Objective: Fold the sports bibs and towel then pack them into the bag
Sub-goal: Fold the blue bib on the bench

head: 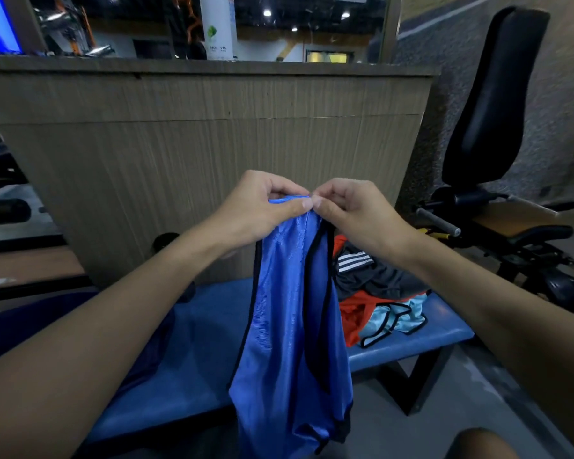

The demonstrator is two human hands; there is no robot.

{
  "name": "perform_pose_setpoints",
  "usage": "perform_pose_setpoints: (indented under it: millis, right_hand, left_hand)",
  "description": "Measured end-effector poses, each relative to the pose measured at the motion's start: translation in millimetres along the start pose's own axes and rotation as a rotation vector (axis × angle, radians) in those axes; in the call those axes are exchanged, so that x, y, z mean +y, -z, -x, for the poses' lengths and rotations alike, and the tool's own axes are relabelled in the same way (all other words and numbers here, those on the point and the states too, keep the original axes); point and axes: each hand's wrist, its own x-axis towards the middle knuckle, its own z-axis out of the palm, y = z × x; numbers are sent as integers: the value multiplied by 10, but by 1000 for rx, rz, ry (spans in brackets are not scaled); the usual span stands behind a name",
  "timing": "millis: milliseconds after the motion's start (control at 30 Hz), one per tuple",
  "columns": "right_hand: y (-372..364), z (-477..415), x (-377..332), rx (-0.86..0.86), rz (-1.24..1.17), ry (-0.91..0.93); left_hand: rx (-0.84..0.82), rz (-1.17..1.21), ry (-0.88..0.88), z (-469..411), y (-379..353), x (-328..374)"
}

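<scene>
Two hands meet at centre: the left hand (265,207) and right hand (355,213) each pinch the top edge of one blue bib (289,326) between thumb and curled fingers. It hangs toward 6 o'clock over the blue bench (196,326), hiding part of a heap at 3 o'clock: one orange bib (352,319), one light-blue bib (395,318), one dark striped cloth (368,273) (bag or garment, unclear). A wood-panelled counter (212,134) stands at 12 o'clock, one gym machine (491,104) at 2.

A blue bib (289,326) (black-trimmed) hangs from its top edge, orange and pale-blue bibs (352,321) heaped beside.
</scene>
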Motion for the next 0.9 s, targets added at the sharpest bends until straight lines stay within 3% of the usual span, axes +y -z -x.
perform_pose_setpoints:
  millis: [100,233,367,533,700,800,900]
  right_hand:
    - [-4,71,98,-106,-149,-86]
    - [-108,182,178,-177,-26,-95]
    - [-224,153,244,-106,25,-91]
    - [-250,131,304,0,23,-111]
    - [-243,158,242,-91,43,-101]
    - [-232,177,280,-108,143,-57]
    - [-233,200,337,-142,242,-33]
  left_hand:
    - [139,57,-14,-43,36,-35]
    - [157,127,-33,-82,51,-41]
    - [140,135,-24,-82,38,-32]
    - [184,-46,-6,-85,105,-71]
    - [-47,-265,36,-39,151,-58]
    - [-210,-533,9,-7,180,-78]
    - [-185,-612,-57,-9,204,-104]
